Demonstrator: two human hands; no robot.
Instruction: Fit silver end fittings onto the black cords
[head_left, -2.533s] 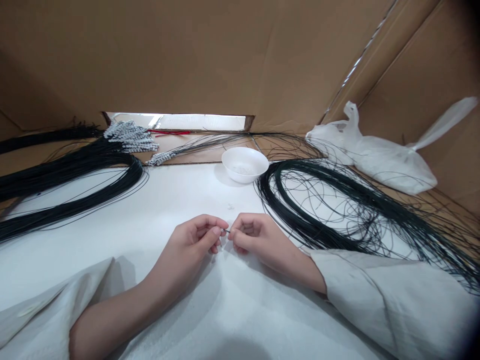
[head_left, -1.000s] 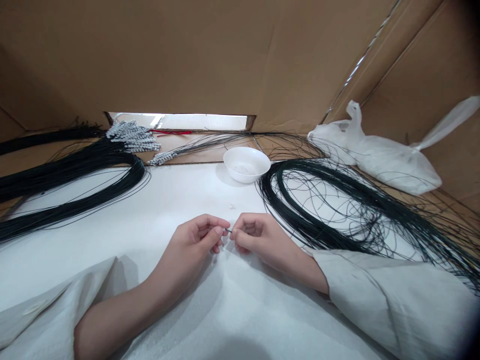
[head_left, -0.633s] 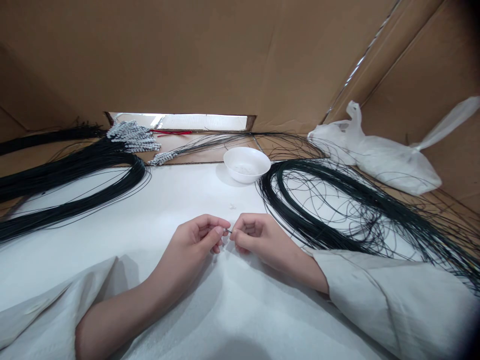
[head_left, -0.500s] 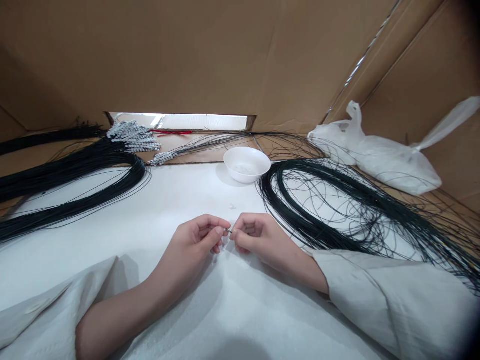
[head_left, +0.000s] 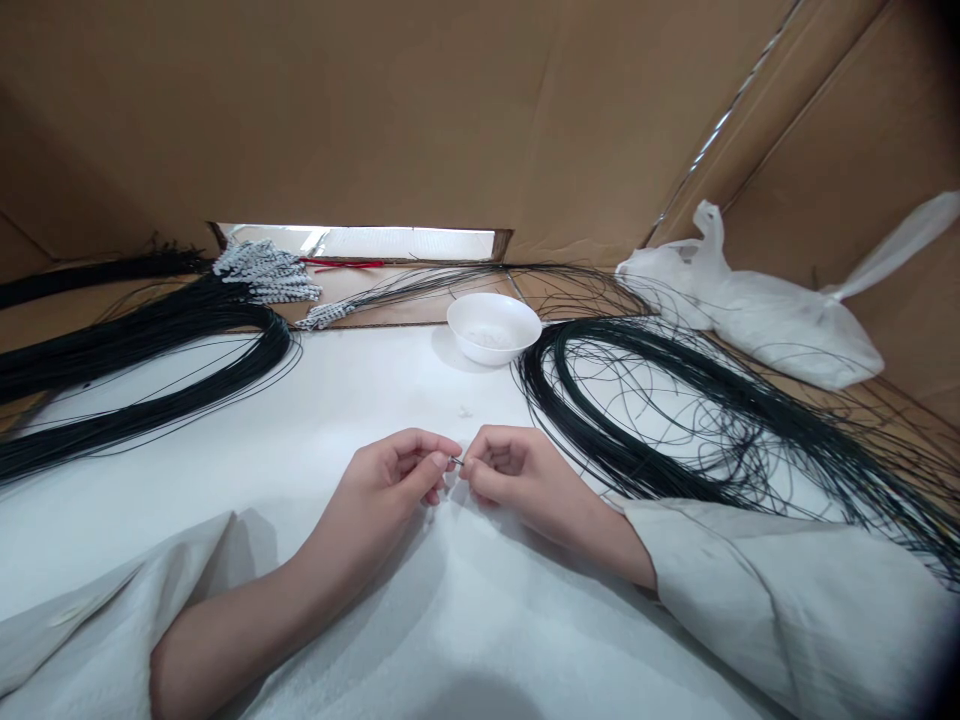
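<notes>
My left hand and my right hand meet over the white surface in front of me. Between their fingertips is the end of a thin dark wire, with only a short stretch showing. Thumb and forefinger of my left hand pinch one side; my right hand pinches the other. Any smaller part inside the fingers is hidden. Just beyond the hands lie a few tiny whitish pieces. Farther back stands a white bowl with small clear or whitish pieces at its bottom.
A coil of dark wires spreads at right, behind it a white plastic bag. At left lies another dark wire bundle, near a bunch of white-dotted ends. A cardboard wall with a slot closes the back.
Over the last second both hands stay almost still at the same spot, still pinching the wire. Since the oldest frame the whole view has shifted slightly.
</notes>
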